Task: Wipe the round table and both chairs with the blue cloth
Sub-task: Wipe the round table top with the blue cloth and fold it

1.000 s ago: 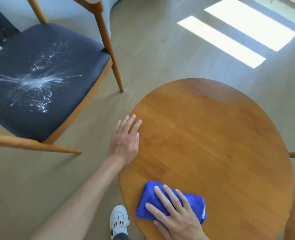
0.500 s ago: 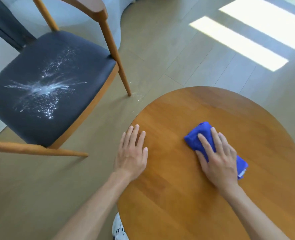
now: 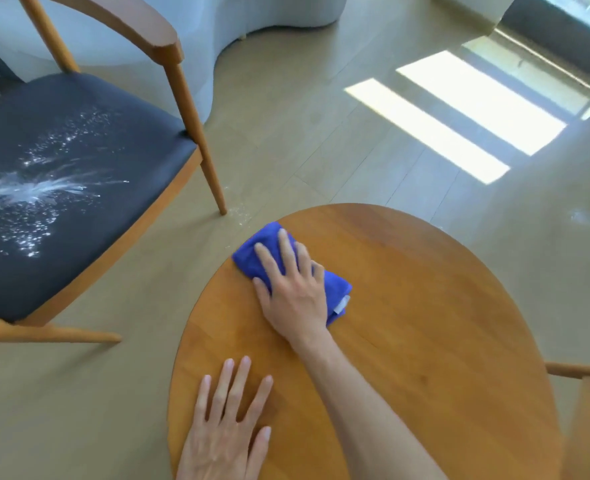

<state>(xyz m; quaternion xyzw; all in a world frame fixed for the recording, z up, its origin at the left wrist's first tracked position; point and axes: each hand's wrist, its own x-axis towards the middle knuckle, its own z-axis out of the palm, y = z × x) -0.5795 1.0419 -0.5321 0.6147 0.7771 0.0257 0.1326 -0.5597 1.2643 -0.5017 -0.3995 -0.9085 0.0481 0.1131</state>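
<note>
The blue cloth [image 3: 248, 256] lay folded at the far-left edge of the counter [image 3: 425, 323], one corner just at the rim, nearest the chair [image 3: 79, 202] with the dark seat. The right hand [image 3: 291, 289] pressed flat on top of it, fingers straight and spread — a released grip, pushing the cloth rather than clutching it. The left hand [image 3: 227, 424] rested open and flat on the near-left part of the counter, fingers apart, holding nothing and seemingly steadying the top.

A second before, the cloth had been at the near edge under the right hand; half a second before, near the middle. It had thus travelled from the near edge across to the far-left rim, while the left hand had shifted from the left rim toward the near edge. That reads as one wiping stroke carried across the wood, so the counter was partly covered — its right half probably still to do.

White splatter [image 3: 27, 192] remained on the dark seat, untouched. Only an armrest of the second chair [image 3: 580, 370] showed at the right edge.
</note>
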